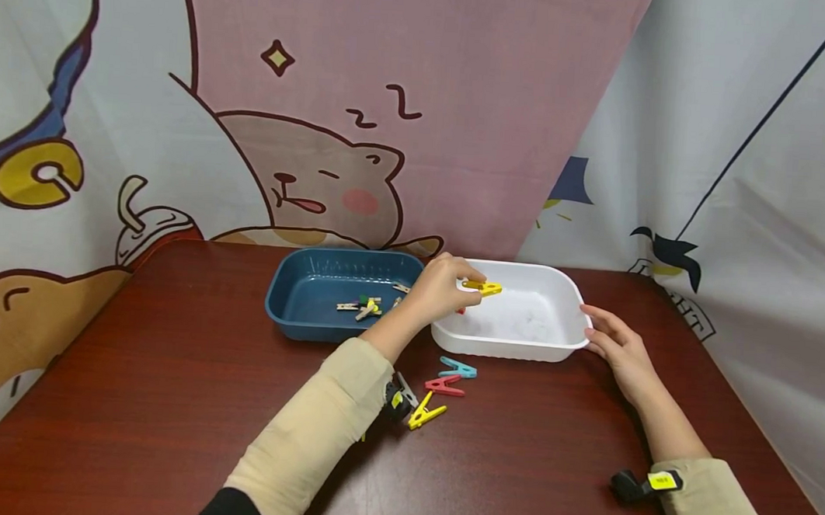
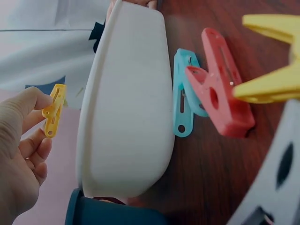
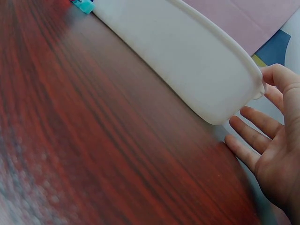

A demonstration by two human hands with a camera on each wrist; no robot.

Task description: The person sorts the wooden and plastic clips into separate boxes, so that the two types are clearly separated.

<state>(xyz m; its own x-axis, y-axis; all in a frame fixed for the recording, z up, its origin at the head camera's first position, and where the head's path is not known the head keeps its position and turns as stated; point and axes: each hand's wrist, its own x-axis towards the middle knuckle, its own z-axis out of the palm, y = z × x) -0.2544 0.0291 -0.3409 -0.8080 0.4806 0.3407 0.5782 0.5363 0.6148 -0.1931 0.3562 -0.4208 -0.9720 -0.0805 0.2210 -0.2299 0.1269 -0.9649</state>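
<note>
My left hand pinches a yellow clothespin between thumb and fingertips, over the left part of a white plastic basin. At that basin's right end, my right hand holds the rim with thumb and forefinger; the right wrist view shows the other fingers spread beside the wall. A small red thing shows inside the white basin, mostly hidden by the left hand. In front of the basin lie a light blue clothespin, a red clothespin, another yellow clothespin and a grey-white clothespin, partly covered by the left wrist.
A dark blue basin stands left of the white one, with several wooden and coloured clothespins in it. Both sit near the back edge of the brown table, against a printed cloth.
</note>
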